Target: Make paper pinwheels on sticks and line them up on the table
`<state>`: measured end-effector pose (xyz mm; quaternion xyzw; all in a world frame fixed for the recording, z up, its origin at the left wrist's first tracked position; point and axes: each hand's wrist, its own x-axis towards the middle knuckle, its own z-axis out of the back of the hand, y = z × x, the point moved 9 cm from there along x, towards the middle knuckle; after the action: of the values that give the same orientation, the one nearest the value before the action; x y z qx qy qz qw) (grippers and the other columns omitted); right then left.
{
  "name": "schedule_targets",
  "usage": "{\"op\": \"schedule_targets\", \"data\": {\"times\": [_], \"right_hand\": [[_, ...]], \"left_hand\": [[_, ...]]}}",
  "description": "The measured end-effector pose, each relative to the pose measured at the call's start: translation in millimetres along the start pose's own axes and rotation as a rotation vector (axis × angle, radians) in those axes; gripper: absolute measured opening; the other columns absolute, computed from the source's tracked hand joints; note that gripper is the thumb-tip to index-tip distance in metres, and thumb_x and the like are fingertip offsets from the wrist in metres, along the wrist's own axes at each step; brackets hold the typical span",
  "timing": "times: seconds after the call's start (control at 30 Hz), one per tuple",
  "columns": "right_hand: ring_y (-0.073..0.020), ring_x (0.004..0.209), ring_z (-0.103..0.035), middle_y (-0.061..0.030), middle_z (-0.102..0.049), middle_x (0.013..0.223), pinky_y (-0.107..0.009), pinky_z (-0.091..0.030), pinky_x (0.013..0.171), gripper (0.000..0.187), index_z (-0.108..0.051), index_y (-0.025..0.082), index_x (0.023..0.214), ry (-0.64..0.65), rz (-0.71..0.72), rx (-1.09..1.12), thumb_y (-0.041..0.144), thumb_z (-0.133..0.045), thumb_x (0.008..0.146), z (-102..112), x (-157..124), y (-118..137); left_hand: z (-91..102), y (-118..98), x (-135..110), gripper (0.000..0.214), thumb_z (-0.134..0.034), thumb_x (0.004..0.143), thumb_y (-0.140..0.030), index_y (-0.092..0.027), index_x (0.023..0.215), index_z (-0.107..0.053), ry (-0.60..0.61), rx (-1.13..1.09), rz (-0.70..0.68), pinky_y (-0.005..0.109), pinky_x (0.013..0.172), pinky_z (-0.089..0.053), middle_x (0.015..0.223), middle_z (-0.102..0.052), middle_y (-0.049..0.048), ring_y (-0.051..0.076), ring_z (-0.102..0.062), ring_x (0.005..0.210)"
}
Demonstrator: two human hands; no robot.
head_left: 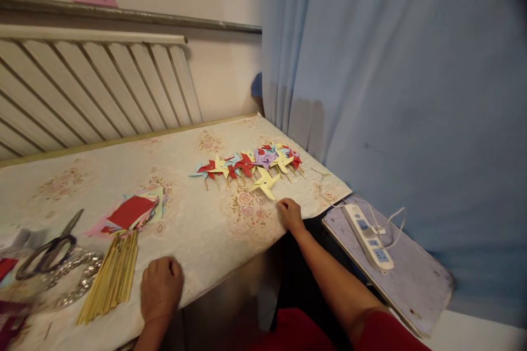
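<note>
A pale yellow paper pinwheel [265, 182] lies at the front of a group of pinwheels, its stick end pinched in my right hand [290, 214]. Behind it on the cloth are several finished pinwheels [245, 164] in red, blue, yellow and purple, with thin sticks pointing toward me. My left hand [162, 288] rests as a loose fist at the table's front edge, with nothing showing in it. Left of that hand lies a bundle of thin wooden sticks [109, 279]. Just beyond the bundle is a stack of coloured paper pieces [132, 213], red on top.
Dark-handled scissors [53, 249] and a clear bag of shiny metal bits [78, 277] lie far left on the flowered tablecloth [197, 236]. A white power strip [368, 237] with cables sits on a lower board [411, 279] at right. A blue curtain [395, 93] borders the table.
</note>
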<state>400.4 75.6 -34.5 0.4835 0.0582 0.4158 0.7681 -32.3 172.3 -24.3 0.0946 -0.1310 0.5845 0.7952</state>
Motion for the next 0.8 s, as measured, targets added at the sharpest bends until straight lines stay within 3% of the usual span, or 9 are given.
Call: {"op": "schedule_targets", "data": {"times": [0.23,0.53,0.8], "right_hand": [[-0.0199,0.078,-0.059,-0.0068,-0.067,0.08,-0.031,-0.045,0.077,0.021,-0.066,0.02,0.074,-0.045,0.029,-0.08,0.026,-0.047,0.078,23.2,28.7,-17.5],[-0.0231,0.082,-0.058,-0.0118,-0.068,0.082,-0.034,-0.043,0.081,0.026,-0.069,0.016,0.078,-0.221,-0.019,-0.176,0.025,-0.044,0.08,61.2,54.0,-66.2],[-0.0235,0.083,-0.056,-0.013,-0.068,0.086,-0.034,-0.04,0.081,0.028,-0.069,0.015,0.083,-0.357,-0.104,-0.248,0.026,-0.043,0.081,70.1,70.6,-89.8]], "left_hand": [[-2.9,2.1,1.1,0.029,-0.034,0.091,-0.029,-0.017,0.079,-0.057,0.021,-0.014,0.011,0.036,0.078,-0.039,0.082,-0.057,0.0102,0.025,-0.053,0.085],[-1.4,0.7,0.2,0.028,-0.035,0.091,-0.029,-0.017,0.081,-0.057,-0.001,-0.016,-0.008,0.037,0.081,-0.038,0.082,-0.056,0.0101,0.026,-0.053,0.087],[-4.0,2.2,1.1,0.026,-0.035,0.091,-0.03,-0.018,0.081,-0.056,0.014,-0.048,-0.02,0.038,0.083,-0.038,0.081,-0.056,0.0095,0.026,-0.053,0.086]]}}
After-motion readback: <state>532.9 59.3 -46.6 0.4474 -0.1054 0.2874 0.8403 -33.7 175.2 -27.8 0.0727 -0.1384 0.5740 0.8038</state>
